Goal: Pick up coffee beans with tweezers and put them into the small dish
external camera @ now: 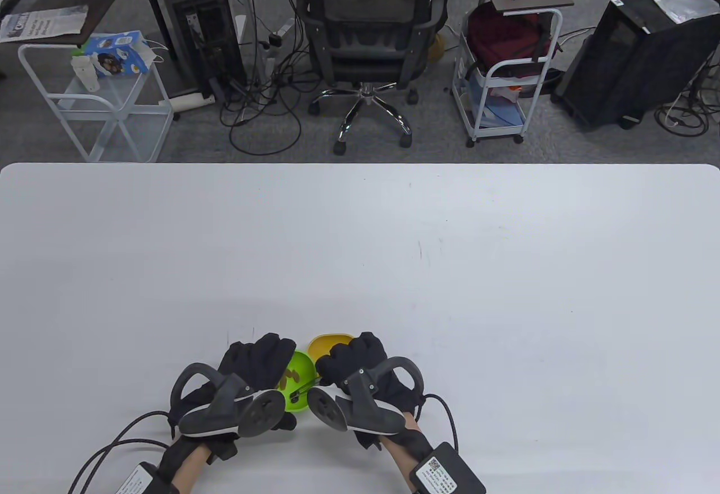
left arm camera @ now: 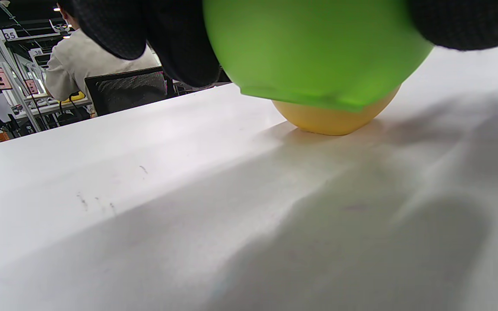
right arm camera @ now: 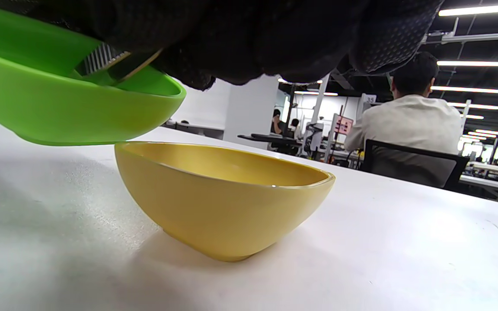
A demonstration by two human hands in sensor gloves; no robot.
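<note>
So we count two dishes: one green dish (external camera: 301,367) and one yellow dish (external camera: 326,343), both near the table's (external camera: 506,269) front edge. Beans (external camera: 290,376) sit inside the green dish; we make out a few brown ones, exact count unclear. One pair of tweezers (external camera: 301,388) shows, tips reaching into the green dish.

Writing we can read: tags "35" and "38" on posts in the background of the left wrist view. Small labels with QR codes sit on the wrist boxes, text too small for us.

Relative to the green dish: left hand (external camera: 256,362) grips it on its left side, fingers (left arm camera: 180,43) wrapped under and around the wall, and the dish is lifted and tilted off the table, as we see in the right wrist view. Right hand (external camera: 357,359) is just right of the green dish, fingers closed around the tweezers' handle. Yellow dish stands on the table just behind the green dish, partly under its raised rim, and looks empty in the right wrist view. Both hands are close together, almost touching across the green dish.
</note>
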